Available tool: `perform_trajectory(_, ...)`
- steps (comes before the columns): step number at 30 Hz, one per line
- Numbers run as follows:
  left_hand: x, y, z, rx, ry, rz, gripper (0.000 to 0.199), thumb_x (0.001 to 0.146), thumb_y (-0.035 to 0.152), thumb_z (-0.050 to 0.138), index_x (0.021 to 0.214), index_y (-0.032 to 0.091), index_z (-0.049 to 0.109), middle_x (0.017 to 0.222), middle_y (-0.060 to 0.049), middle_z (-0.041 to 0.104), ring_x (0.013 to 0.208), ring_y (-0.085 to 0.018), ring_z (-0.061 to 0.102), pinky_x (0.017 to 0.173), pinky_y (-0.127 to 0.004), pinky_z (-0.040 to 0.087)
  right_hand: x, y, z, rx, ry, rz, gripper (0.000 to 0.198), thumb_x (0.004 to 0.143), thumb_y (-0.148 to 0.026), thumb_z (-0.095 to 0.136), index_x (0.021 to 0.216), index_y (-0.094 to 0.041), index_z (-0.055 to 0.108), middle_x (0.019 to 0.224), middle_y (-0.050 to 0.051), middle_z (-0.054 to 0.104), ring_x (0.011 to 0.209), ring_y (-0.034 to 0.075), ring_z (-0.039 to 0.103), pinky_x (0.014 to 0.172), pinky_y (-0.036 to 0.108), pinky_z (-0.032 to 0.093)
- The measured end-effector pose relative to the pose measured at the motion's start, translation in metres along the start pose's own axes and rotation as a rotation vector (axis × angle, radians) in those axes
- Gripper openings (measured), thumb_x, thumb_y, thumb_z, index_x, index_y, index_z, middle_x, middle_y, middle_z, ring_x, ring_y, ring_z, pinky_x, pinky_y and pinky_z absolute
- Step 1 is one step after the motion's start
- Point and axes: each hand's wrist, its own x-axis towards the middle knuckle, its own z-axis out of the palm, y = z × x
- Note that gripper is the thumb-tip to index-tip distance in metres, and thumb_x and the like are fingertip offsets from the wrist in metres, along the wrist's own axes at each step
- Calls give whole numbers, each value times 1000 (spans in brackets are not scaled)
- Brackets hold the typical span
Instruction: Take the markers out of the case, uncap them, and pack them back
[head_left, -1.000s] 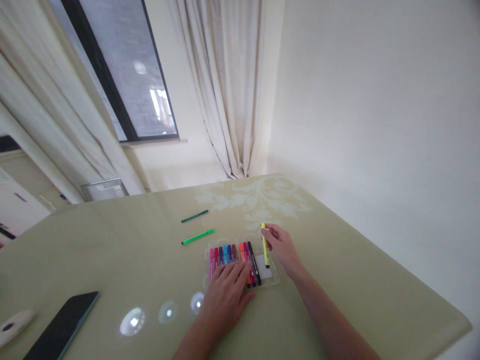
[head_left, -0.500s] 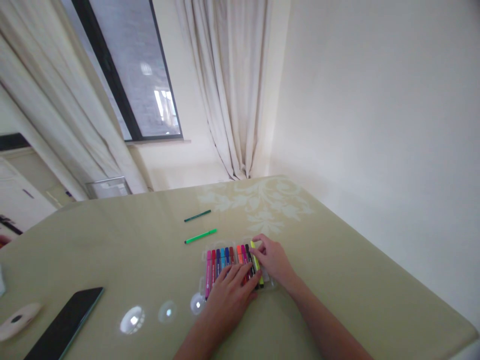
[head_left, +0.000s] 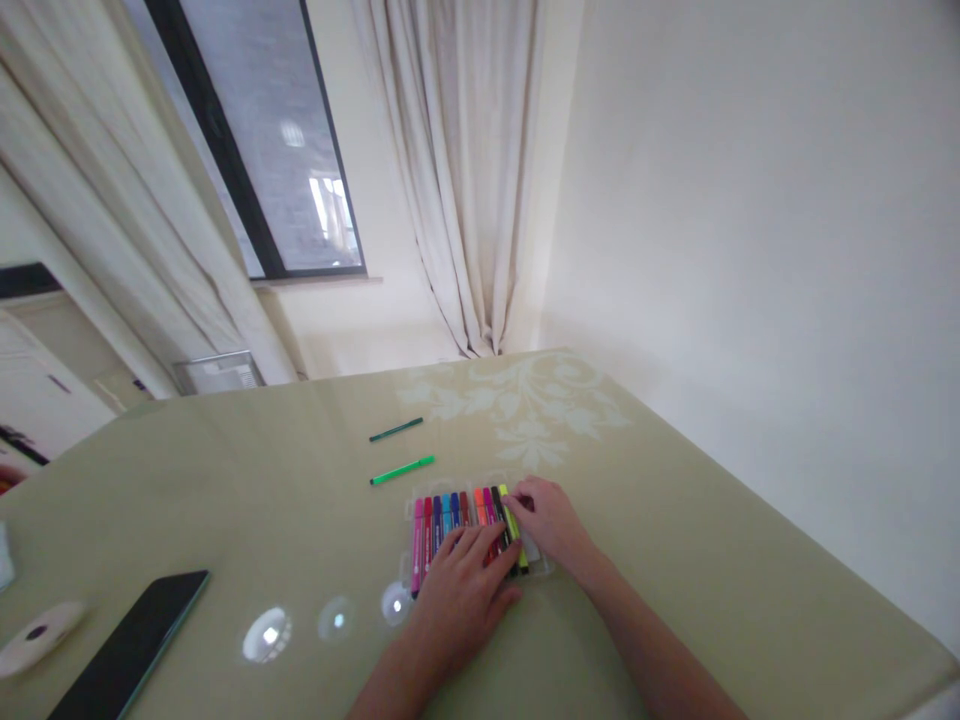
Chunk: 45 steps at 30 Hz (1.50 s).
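Note:
A clear plastic case (head_left: 407, 540) lies on the table, holding a row of colored markers in two groups. My left hand (head_left: 459, 598) rests flat across the lower part of the row, fingers spread over the markers. The yellow marker (head_left: 513, 520) is at the right end of the row, beside a black one. My right hand (head_left: 553, 522) is at its upper end, fingers curled in and the thumb against it. Beyond the case lie a bright green marker (head_left: 403, 471) and a dark green marker (head_left: 396, 430), apart from both hands.
A dark phone-like slab (head_left: 131, 645) and a pale rounded object (head_left: 41, 638) lie at the left of the table (head_left: 300, 520). A wall (head_left: 750, 250) borders the table's right side. Curtains (head_left: 465, 180) and a window stand behind.
My right index finger has drawn back from the top of the yellow marker and curled in. My left hand stays nearly still on the markers.

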Motion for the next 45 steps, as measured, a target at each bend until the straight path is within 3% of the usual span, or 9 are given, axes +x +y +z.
perform_trajectory(5,-10,-57,-18,-204,194,-343,44,109,36,30,139,26,61,136,-6,67,127,-20,59,111,-42,47,-1,0,-2,-7,-7,-17,25,96,-28,58,77,-18,69,76,4,68,72,17,58,68,28,39)
perform_trajectory(7,-18,-87,-19,-95,305,-518,47,108,33,29,145,23,56,145,-10,61,136,-24,53,116,-50,42,-2,-1,-2,-1,-14,-21,21,95,-26,59,79,-18,69,77,4,68,72,17,59,68,28,38)
perform_trajectory(10,-29,-116,-15,61,251,-656,52,105,28,31,154,19,44,156,-13,50,146,-29,41,116,-55,38,-3,-4,-1,10,-33,-27,17,93,-25,60,81,-19,69,78,4,68,71,17,59,67,28,38)
perform_trajectory(16,-28,-113,-19,246,139,-765,47,104,38,40,139,14,60,132,-15,64,122,-32,56,103,-49,46,-3,-7,-4,19,-45,-32,16,93,-25,60,80,-19,68,76,3,67,70,17,59,67,27,38)
perform_trajectory(23,-29,-109,-30,290,225,-855,38,103,35,39,111,17,72,116,-14,65,108,-32,57,88,-45,47,-3,-6,-4,32,-42,-54,16,93,-24,60,81,-19,69,76,3,67,70,17,58,67,28,38)
perform_trajectory(30,-22,-73,-21,-15,603,-475,33,104,44,46,105,20,69,98,-7,74,91,-24,68,83,-37,54,-2,-8,3,379,-35,-59,28,96,-43,59,88,-19,73,79,3,70,70,17,59,66,29,42)
perform_trajectory(34,-10,-27,-3,-77,515,-156,20,104,34,54,109,22,69,92,-4,77,81,-19,71,78,-32,55,-2,-16,6,860,-97,-21,38,94,-55,60,81,-19,68,67,0,64,57,14,55,56,26,43)
perform_trajectory(37,-5,-8,6,-49,509,-118,22,103,30,54,119,20,66,93,-5,77,79,-19,70,76,-32,56,-1,-21,3,1015,-67,22,40,87,-58,68,77,-19,65,63,-1,61,57,14,54,56,26,44)
perform_trajectory(45,-1,9,2,95,132,157,45,104,28,51,149,26,50,145,-7,62,130,-22,59,108,-39,48,12,16,-12,820,135,143,41,85,-59,65,81,-18,70,59,-3,53,54,13,48,51,26,38)
